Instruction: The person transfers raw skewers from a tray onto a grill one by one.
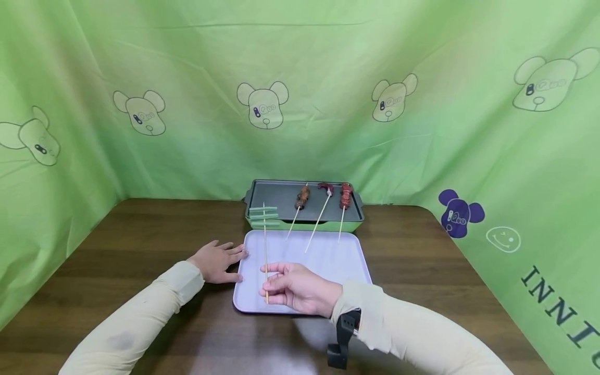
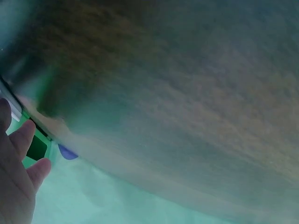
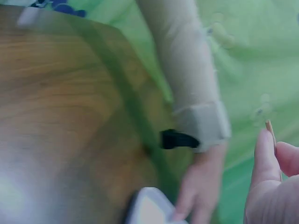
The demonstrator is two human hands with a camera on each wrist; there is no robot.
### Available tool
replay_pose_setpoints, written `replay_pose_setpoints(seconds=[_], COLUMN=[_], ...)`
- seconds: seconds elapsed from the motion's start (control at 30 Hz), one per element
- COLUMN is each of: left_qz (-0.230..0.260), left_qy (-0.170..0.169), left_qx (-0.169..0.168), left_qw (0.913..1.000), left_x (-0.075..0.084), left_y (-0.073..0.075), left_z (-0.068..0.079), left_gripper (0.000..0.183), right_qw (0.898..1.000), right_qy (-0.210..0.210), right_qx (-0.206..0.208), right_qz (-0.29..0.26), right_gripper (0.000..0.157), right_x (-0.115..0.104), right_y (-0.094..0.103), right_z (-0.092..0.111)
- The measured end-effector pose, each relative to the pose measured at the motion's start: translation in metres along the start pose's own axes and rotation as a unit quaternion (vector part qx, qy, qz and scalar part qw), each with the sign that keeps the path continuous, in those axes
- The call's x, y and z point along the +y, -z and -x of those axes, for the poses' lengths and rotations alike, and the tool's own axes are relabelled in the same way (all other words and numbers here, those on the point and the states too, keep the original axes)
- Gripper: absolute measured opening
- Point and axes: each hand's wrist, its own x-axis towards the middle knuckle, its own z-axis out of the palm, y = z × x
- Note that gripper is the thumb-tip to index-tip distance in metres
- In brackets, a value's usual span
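My right hand point(image 1: 300, 286) pinches the lower stick of a skewer point(image 1: 265, 250) between thumb and fingers. The skewer points away from me, and green strips point(image 1: 264, 216) sit across its far end, overlapping the grill's front left corner in the head view. In the right wrist view the stick's end point(image 3: 268, 125) pokes out past the fingertips. My left hand point(image 1: 217, 262) has its fingers spread and straight, fingertips right at the left rim of a pale lilac tray point(image 1: 347, 271). Part of that hand also shows at the left wrist view's edge.
Behind the tray stands a green tabletop grill with a dark plate point(image 1: 276, 191). On it lie a brown skewer point(image 1: 302, 197), a dark red one point(image 1: 325, 188) and a red one point(image 1: 346, 195), their sticks reaching over the tray. A green curtain point(image 1: 319, 151) backs the wooden table point(image 1: 154, 229).
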Motion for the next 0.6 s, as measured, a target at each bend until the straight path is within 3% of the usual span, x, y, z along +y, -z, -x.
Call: replay_pose_setpoints(seconds=[0.23,0.6], left_qz=[-0.008,-0.013], left_qy=[0.001,0.005], left_qx=[-0.007,-0.011], left_qw=[0.9999,0.9998], left_x=[0.000,-0.001], left_y=[-0.002,0.000], left_z=[0.000,-0.002], left_gripper=[0.069,0.070], right_qw=[1.000,0.999], right_qy=[0.020,0.035], right_qx=[-0.010,0.001], right_qz=[-0.007,-0.011], right_gripper=[0.044,0.043], right_x=[-0.019,-0.020], right_y=[-0.002,0.000], right_z=[-0.006,-0.022])
